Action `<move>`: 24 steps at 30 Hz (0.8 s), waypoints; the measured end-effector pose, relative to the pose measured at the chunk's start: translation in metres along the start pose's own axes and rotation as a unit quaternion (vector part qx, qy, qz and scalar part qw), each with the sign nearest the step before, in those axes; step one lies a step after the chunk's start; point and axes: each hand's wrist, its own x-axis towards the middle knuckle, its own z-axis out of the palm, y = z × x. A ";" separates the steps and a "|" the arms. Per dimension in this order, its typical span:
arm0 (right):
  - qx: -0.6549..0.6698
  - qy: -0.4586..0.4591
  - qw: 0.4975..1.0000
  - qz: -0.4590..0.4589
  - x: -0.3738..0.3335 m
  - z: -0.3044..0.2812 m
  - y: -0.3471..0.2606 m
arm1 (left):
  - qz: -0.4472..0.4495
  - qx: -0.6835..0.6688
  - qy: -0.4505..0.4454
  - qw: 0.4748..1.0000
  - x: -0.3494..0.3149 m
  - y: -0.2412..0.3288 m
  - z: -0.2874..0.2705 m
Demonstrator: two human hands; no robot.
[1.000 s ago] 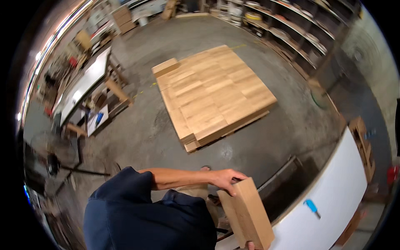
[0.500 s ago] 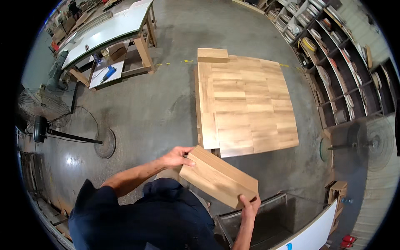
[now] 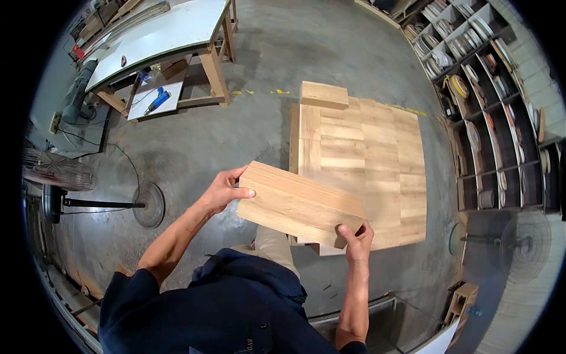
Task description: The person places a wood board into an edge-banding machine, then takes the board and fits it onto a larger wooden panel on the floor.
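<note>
A stack of wood-grain boards (image 3: 295, 203) is held out in front of my body, gripped at both ends. My left hand (image 3: 226, 190) is closed on its left end, thumb on the near face. At the right end my right hand (image 3: 355, 239) clasps it, thumb on the near face and fingers behind. The stack tilts down to the right and covers the near left part of a low, wide pile of similar boards (image 3: 377, 147). Another small stack of boards (image 3: 324, 94) rests on that pile's far left corner.
A white-topped workbench (image 3: 171, 35) stands far left, with a blue heat gun (image 3: 158, 101) on its lower shelf. Pedestal fans stand left (image 3: 147, 205) and right (image 3: 522, 245). Shelving with rolls of edging (image 3: 489, 118) lines the right. A metal frame (image 3: 377, 305) is near my right arm.
Both hands have raised the board stack and moved it forward, and it now overlaps the pile in view. My view has shifted, and a trousered leg shows below the stack.
</note>
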 end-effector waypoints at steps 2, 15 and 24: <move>0.000 -0.003 1.000 0.011 0.040 0.011 -0.002 | -0.022 -0.009 0.002 1.000 0.036 -0.003 -0.012; -0.050 0.036 0.987 0.149 0.364 0.019 0.038 | -0.187 -0.042 0.027 0.981 0.345 -0.020 -0.070; -0.080 0.050 0.971 0.219 0.593 0.013 0.088 | -0.196 -0.125 0.027 0.972 0.560 -0.042 -0.096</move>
